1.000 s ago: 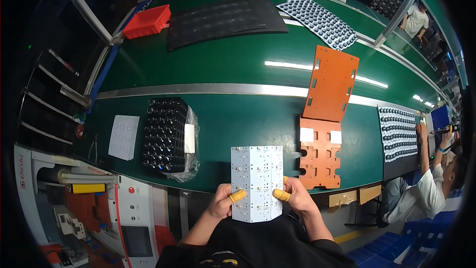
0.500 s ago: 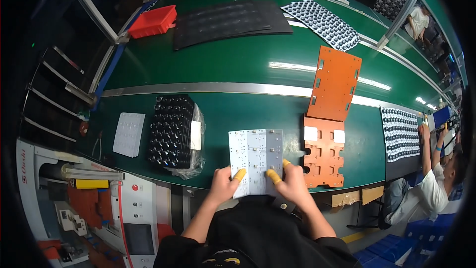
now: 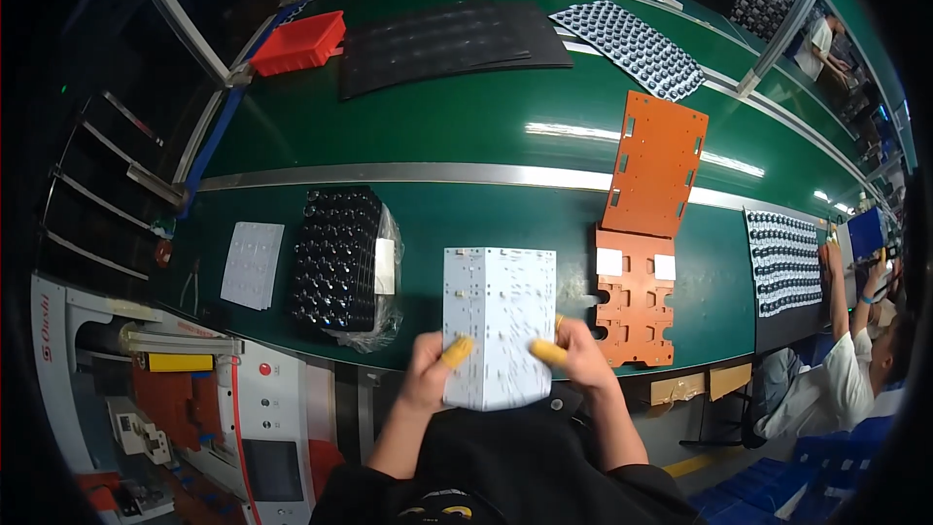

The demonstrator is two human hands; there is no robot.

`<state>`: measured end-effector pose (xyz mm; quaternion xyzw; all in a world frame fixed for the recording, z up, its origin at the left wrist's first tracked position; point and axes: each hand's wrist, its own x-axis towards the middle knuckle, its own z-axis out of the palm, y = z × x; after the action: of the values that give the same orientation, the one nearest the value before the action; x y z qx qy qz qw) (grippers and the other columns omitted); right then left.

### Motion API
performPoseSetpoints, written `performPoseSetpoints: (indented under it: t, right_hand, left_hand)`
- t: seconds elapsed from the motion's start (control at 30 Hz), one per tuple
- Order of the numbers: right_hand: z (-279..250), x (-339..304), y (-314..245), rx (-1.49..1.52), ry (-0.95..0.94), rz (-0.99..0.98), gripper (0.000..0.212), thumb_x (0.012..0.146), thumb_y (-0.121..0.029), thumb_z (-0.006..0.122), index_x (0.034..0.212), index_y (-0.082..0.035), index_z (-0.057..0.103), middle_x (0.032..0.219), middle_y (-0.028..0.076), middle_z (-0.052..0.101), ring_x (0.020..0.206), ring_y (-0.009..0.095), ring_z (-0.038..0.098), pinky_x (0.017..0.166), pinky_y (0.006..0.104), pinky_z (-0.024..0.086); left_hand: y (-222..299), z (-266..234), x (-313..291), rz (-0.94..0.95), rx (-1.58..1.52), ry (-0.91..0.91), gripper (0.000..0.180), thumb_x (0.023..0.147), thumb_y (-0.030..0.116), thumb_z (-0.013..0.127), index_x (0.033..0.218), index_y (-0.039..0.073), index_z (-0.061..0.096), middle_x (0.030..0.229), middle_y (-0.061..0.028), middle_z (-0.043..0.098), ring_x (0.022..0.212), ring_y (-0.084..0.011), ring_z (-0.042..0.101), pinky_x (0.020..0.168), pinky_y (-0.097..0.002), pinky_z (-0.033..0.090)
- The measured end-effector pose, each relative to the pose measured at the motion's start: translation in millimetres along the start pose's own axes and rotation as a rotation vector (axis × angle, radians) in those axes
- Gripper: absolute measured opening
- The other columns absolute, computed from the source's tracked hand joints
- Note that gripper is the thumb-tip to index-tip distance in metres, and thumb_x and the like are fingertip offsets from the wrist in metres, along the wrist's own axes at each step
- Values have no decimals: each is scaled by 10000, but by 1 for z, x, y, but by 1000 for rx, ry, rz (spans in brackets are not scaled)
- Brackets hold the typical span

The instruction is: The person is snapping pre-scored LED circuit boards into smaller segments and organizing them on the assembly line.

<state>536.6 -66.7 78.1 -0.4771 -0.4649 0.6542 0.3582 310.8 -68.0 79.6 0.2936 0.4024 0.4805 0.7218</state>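
Between my two hands I hold a white circuit board panel at the table's near edge, dotted with small parts and split by vertical lines. My left hand pinches its left edge, the yellow-covered thumb on top. My right hand grips the right edge the same way; its thumb also has a yellow cover, slightly smeared by motion. The fingers beneath the panel are hidden. Right of it lies an orange fixture with its orange lid swung up and back.
Left of the panel are a stack of black trays in clear plastic, white sheets and pliers. Farther back are a red bin, black sheets and a lens-studded panel. A co-worker sits at the right beside another studded panel.
The panel has come slightly nearer to me and now lies flatter, its folded look nearly gone. Both my hands keep their grip, with the right thumb shifted slightly. The co-worker's hands moved a little.
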Motion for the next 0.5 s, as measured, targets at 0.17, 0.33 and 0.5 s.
performPoseSetpoints:
  t: [0.17,0.33,0.5]
  right_hand:
    - [18,-3,-14,-602,265,-113,277,862,-182,711,954,70,639,663,219,639,469,330,573,490,412,465]
    - [7,-30,2,387,-365,-256,355,771,-96,798,1078,37,679,1008,82,713,904,118,650,823,295,510]
    - [-1,16,20,270,51,55,398,832,-246,742,1065,63,648,963,64,716,830,120,654,776,316,521]
  left_hand:
    - [-6,-15,12,91,1218,88,147,847,22,613,955,-67,660,938,-186,717,766,-240,709,666,-320,539]
    - [5,-11,-33,-69,-425,-392,302,853,91,642,1117,-53,662,1225,-160,646,1138,-233,617,977,-340,473]
    - [-15,-21,27,-114,25,7,259,892,159,666,1047,-49,657,958,-76,719,767,-157,677,684,-286,534]
